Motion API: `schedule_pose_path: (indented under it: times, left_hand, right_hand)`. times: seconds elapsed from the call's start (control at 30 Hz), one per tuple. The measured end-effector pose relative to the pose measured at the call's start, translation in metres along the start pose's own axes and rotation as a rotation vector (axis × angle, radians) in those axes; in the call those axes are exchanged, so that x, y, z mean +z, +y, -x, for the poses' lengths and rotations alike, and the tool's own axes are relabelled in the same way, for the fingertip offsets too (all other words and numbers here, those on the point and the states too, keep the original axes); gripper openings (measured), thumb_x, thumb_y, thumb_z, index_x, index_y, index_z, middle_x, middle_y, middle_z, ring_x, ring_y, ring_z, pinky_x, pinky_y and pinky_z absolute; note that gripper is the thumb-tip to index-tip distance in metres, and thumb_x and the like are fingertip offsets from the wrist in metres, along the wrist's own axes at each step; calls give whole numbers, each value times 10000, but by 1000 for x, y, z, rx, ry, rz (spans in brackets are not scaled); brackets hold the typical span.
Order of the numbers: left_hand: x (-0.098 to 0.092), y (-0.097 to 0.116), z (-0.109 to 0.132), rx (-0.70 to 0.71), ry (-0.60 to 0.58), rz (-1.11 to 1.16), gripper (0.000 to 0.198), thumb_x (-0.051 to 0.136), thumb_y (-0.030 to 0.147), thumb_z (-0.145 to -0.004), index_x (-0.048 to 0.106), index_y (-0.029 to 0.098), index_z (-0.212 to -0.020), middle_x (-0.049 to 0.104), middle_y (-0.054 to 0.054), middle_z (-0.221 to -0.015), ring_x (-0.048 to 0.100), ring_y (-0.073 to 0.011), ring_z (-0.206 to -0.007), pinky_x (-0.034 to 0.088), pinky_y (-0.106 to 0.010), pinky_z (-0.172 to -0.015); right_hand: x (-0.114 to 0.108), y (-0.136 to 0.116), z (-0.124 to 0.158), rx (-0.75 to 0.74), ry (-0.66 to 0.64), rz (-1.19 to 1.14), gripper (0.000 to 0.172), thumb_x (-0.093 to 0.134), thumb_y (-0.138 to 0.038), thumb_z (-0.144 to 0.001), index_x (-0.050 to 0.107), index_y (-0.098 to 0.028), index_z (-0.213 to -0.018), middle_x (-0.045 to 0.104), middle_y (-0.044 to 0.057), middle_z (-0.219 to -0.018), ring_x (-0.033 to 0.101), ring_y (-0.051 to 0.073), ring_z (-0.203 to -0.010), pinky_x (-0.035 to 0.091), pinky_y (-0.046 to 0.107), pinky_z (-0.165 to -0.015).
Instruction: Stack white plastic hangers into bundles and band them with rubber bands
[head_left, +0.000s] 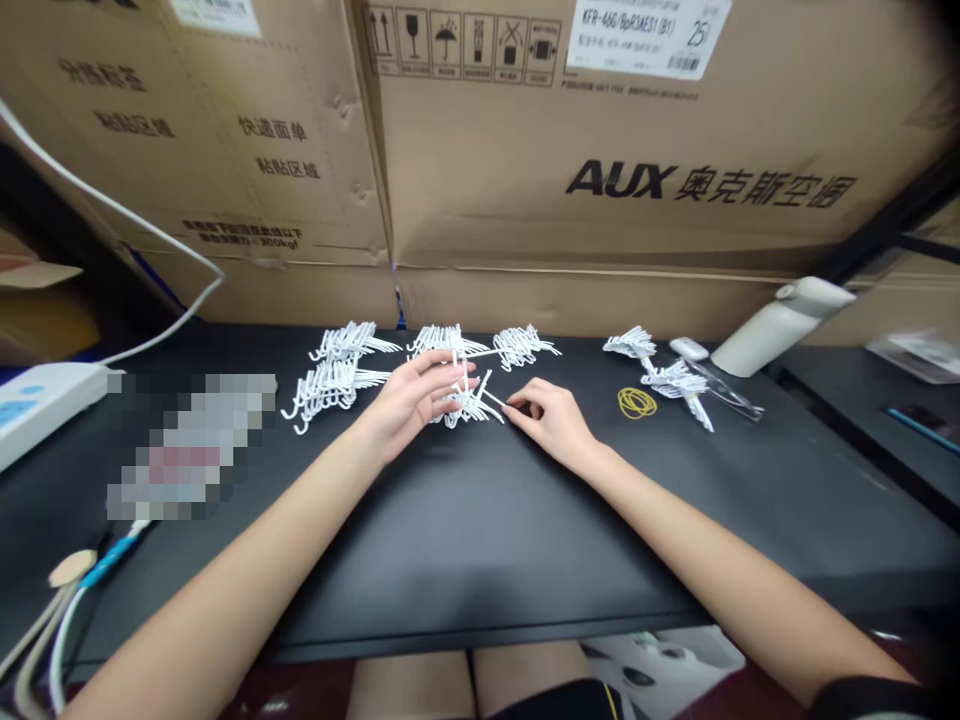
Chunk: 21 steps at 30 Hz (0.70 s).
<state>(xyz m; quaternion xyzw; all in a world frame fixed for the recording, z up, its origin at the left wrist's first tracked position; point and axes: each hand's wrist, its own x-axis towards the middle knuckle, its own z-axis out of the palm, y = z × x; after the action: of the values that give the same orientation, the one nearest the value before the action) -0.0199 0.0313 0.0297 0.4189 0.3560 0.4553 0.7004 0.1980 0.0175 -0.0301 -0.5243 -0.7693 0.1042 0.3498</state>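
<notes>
My left hand (420, 395) is over the middle of the black table, its fingers bent around a white hook (455, 358) that shows between the fingertips. To its right, my right hand (551, 420) pinches the end of another thin white hook (493, 398) between thumb and fingertips. Directly below and between my hands lies a loose pile of white hooks (471, 408), partly hidden by my left fingers. Behind my hands are further bunches of white hooks (525, 346). More bunches (324, 388) lie left of my left hand.
On the right lie two hook bunches (679, 383), yellow rubber bands (637, 403), a clear plastic bag (726, 392), a small white case (688, 349) and a tilted white bottle (780, 325). A power strip (52, 400) and a blurred-out object (195, 450) are left. Cardboard boxes (600, 230) stand behind.
</notes>
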Motion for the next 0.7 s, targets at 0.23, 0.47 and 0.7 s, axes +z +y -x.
schedule_pose_path:
  times: [0.23, 0.47, 0.7]
  left_hand:
    - [1, -4, 2, 35, -41, -104, 362, 775, 169, -678, 584, 189, -985, 682, -68, -1066, 679, -177, -909, 544, -226, -666]
    - [6, -8, 5, 22, -138, -258, 504, 796, 220, -659, 588, 176, -1115, 664, -108, -1116, 676, -216, -933, 528, -295, -756]
    - [6, -11, 5, 20, -186, -384, 471, 811, 245, -629, 644, 139, -1057, 688, -117, -1044, 675, -250, -933, 533, -362, -810]
  right_hand:
    - [-22, 13, -5, 121, -141, -49, 112, 591, -223, -796, 660, -157, -737, 611, 36, -754, 506, 114, -571, 428, 270, -611]
    - [-46, 35, -13, 257, -339, -234, 202, 631, -333, -757, 675, -139, -724, 636, 35, -631, 567, 137, -562, 440, 238, -481]
    - [-67, 54, -17, 483, -273, -812, 223, 790, -305, -634, 686, -121, -705, 579, -10, -569, 497, 66, -492, 408, 196, -468]
